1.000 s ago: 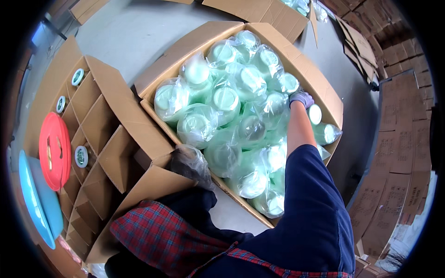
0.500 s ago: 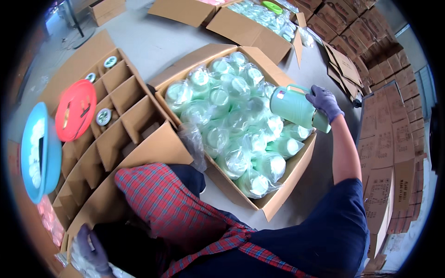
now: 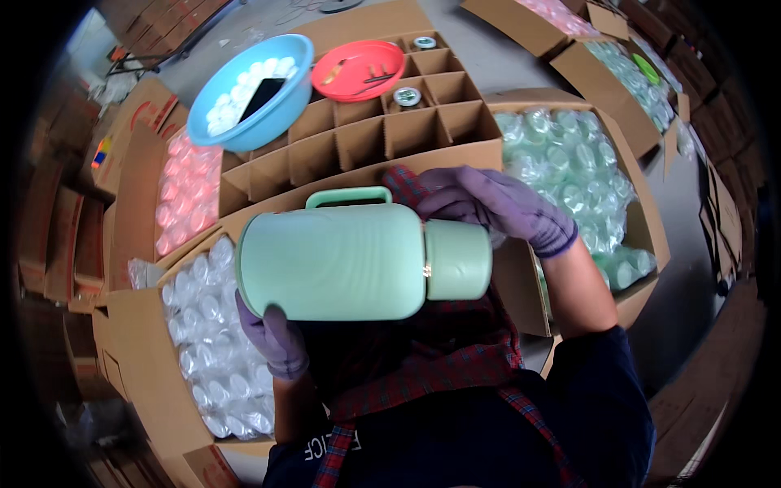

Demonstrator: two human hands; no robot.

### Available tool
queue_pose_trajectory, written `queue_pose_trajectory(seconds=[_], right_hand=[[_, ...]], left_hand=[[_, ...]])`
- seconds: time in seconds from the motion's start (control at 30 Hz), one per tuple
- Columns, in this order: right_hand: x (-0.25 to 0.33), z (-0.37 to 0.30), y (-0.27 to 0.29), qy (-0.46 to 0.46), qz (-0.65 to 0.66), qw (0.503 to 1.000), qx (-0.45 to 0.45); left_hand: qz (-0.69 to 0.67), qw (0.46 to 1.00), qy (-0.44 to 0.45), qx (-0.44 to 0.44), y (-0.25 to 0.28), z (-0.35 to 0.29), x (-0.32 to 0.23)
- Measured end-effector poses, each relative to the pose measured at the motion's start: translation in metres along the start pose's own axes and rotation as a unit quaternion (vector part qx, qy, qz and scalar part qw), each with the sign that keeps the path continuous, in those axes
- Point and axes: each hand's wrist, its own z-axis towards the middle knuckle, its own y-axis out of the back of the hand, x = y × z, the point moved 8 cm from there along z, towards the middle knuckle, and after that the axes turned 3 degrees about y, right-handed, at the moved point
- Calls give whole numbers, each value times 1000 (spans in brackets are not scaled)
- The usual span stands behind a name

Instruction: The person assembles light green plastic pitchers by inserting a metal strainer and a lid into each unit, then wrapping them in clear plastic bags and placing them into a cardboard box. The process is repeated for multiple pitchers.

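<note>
A pale green jug (image 3: 333, 260) lies sideways in front of the person's chest, its cap pointing right. The gloved left hand (image 3: 275, 342) grips its base; the gloved right hand (image 3: 496, 203) is bent beside the cap, contact unclear. Beyond stands a divided cardboard box (image 3: 358, 146) bearing a blue basin (image 3: 281, 122) and red tray (image 3: 358, 61). Open boxes of wrapped green bottles (image 3: 569, 167), clear bottles (image 3: 215, 346) and pink bottles (image 3: 185, 191) surround it on a grey floor (image 3: 682, 215).
</note>
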Motion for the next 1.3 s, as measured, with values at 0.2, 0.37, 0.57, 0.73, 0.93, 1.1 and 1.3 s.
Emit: queue_pose_trajectory(seconds=[0.2,0.37,0.57,0.73,0.93,1.1,1.3], right_hand=[[-54,-11,-33,90,-225,961,-132],[14,-28,-88,315,-588,740,-89],[51,21,72,225,-712,563,-354],[83,118,145,27,-761,533,-370],[71,182,180,-108,-799,497,-320],[37,186,218,-97,-815,490,-293],[33,186,222,-77,-817,488,-297]], left_hand=[[-51,988,75,-124,43,-16,21],[51,992,65,-97,54,21,5],[62,987,108,-99,74,53,60],[-47,983,165,-69,50,55,67],[199,976,70,62,20,35,106],[-319,890,300,129,-29,11,161],[-82,936,236,247,-34,5,157]])
